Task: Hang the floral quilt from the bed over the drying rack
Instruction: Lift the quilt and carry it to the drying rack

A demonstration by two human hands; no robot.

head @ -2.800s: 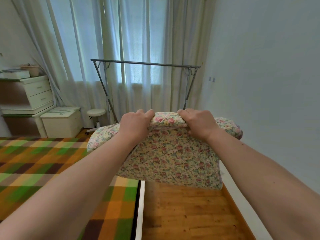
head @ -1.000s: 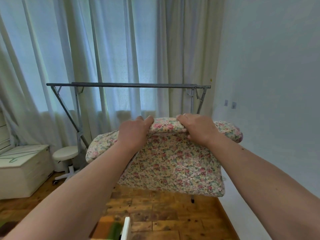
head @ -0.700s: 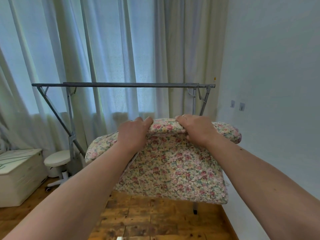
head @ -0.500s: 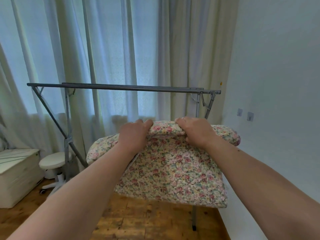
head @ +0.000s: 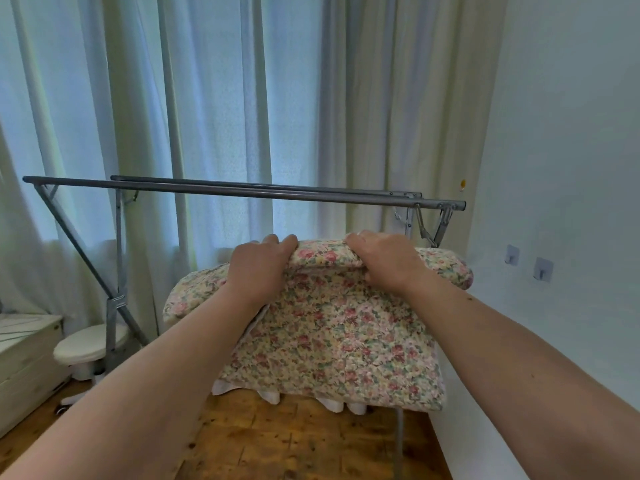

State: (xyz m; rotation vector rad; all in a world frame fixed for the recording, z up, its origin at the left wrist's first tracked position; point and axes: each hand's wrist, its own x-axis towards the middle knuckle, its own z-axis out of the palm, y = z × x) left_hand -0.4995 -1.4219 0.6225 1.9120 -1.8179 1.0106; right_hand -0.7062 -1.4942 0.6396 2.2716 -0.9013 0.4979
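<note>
The folded floral quilt (head: 332,341) hangs in the air in front of me, held at its top fold. My left hand (head: 259,268) grips the fold left of centre and my right hand (head: 384,261) grips it right of centre. Its white lining shows at the bottom edge. The grey metal drying rack (head: 242,190) stands just beyond, with two horizontal top bars above the quilt's top fold. The quilt is below the bars and does not touch them. Part of the rack's right legs is hidden behind the quilt.
Pale curtains (head: 225,98) cover the window behind the rack. A white wall (head: 561,168) with two hooks (head: 542,268) is close on the right. A white round stool (head: 88,344) and a white chest (head: 24,362) stand at the lower left on the wooden floor (head: 294,441).
I have walked from the bedside up to the rack; the bed has left the view and the rack looms larger and nearer. Both hands keep the same grip on the quilt.
</note>
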